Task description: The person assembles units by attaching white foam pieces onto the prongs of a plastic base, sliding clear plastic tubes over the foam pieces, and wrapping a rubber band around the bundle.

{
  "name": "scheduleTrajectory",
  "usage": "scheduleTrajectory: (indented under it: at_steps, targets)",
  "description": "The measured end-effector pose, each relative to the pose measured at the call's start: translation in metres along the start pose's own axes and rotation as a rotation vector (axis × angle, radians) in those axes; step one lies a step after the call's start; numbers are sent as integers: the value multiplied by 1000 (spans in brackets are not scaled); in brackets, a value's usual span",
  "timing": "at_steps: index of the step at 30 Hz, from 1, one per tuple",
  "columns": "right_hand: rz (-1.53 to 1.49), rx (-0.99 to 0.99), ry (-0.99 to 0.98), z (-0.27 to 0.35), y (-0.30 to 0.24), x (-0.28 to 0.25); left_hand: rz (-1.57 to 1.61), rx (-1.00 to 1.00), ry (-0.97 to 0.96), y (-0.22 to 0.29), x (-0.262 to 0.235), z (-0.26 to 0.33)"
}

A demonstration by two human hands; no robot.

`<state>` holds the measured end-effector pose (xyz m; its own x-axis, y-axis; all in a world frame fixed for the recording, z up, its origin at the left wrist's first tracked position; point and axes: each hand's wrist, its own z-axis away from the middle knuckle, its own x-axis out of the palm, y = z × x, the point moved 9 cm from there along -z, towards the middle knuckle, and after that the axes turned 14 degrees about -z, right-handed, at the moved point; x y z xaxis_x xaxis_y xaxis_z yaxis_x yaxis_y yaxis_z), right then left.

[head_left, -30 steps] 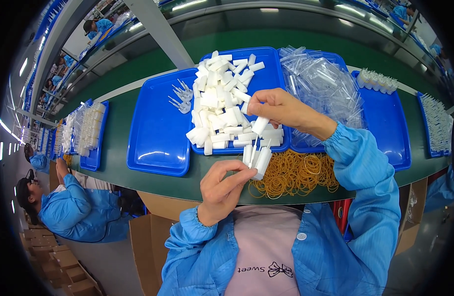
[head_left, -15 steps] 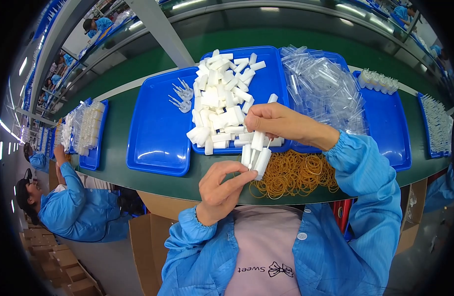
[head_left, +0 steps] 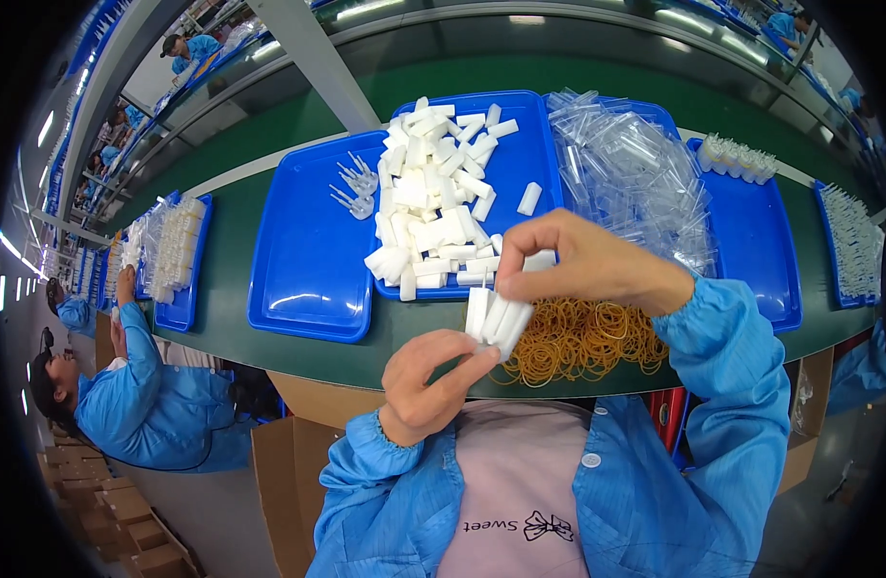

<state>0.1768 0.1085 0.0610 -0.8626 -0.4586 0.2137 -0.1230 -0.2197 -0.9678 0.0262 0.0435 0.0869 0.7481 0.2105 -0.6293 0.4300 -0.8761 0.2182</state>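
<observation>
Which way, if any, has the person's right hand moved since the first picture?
Yes: the right hand has moved down and slightly right in the view, closer to the unmoved rubber bands.

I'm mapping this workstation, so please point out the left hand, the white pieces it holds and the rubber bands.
Left hand (head_left: 419,388): head view, back of the hand.
White pieces (head_left: 513,328): head view, one piece's long side.
Rubber bands (head_left: 589,345): head view, middle of the heap.
</observation>
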Motion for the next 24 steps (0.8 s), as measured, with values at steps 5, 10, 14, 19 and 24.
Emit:
scheduleTrajectory:
  at_steps: [5,10,14,19,24]
  targets:
    - [71,-22,27,10,3,17,38,-74,131,3,-8,14]
    - [-15,-17,98,13,2,10,-7,-135,101,-5,-5,5]
    - [28,-26,63,12,4,10,7,-107,70,-5,1,4]
    - [167,-60,-9,2,-1,-5,68,-132,39,-9,7,5]
    - [1205,-279,482,-5,-29,-85,109,-230,3,-18,15,4]
